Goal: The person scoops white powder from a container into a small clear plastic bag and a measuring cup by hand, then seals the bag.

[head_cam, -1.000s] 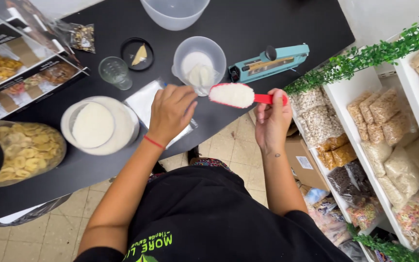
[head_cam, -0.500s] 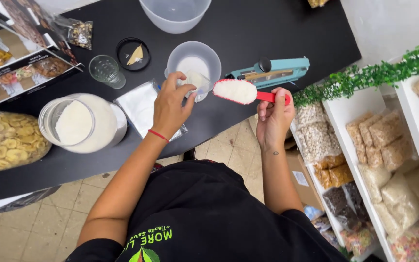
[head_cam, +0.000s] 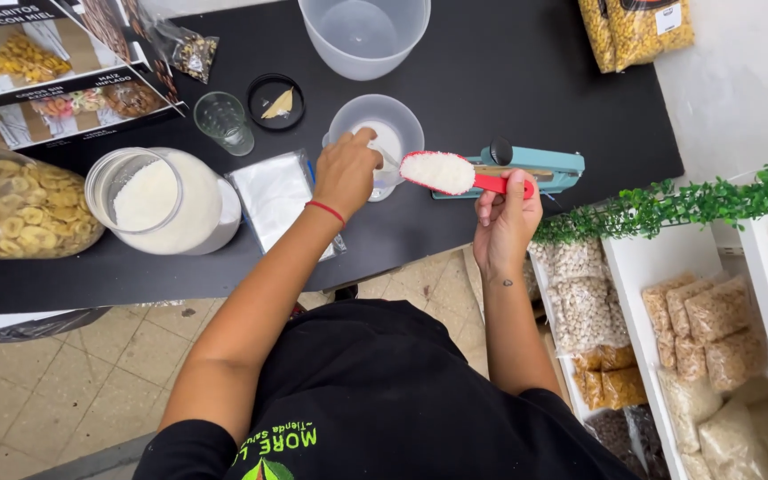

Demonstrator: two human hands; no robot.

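You see two hands, left [head_cam: 346, 171] and right [head_cam: 506, 220], one red scoop [head_cam: 455, 173] of white grains, two clear plastic tubs, far [head_cam: 364, 36] and near [head_cam: 375, 133], one glass [head_cam: 223, 121], one jar of white grains [head_cam: 166, 200], one jar of banana chips [head_cam: 20, 211], one teal sealer [head_cam: 531, 169].

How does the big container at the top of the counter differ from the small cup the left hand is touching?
The big container is wider, empty and untouched; the small cup is narrower, holds a clear bag with some white grains, and the left hand rests on its rim. Both are translucent plastic, standing upright.
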